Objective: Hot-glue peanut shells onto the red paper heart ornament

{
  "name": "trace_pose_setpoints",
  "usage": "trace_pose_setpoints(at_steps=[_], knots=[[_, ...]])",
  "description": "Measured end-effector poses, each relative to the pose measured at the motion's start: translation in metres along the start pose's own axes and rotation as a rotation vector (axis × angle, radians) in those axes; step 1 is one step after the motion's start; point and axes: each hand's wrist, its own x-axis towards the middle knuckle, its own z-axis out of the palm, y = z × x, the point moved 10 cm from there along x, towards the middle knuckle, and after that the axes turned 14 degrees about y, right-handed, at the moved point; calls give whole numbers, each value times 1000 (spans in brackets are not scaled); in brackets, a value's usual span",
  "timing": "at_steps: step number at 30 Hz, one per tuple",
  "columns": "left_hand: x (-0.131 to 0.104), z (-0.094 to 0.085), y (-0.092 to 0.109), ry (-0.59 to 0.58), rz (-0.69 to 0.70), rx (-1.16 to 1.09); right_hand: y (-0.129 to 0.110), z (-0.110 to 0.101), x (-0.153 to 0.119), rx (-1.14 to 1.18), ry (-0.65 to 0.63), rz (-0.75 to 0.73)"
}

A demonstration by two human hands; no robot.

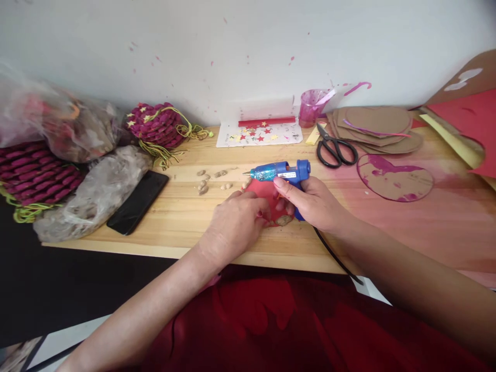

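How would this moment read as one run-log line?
right hand: holds glue gun | left hand: at red card | shells: on table | scissors: on table

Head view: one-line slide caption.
Right hand holding a blue glue gun, left hand at a red piece on a wooden table.

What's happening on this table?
A person's right hand grips a blue glue gun, its metal tip pointing left. The left hand is at the red piece on the table; its fingertips are partly hidden. Small brown pieces lie beyond the left hand, and black scissors lie by some cardboard shapes.
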Motion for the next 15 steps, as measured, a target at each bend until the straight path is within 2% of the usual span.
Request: trace_pose_setpoints(at_steps=[15], knots=[[-3,-1,4,14,30,-33,2,0,-1,-20,1,33]])
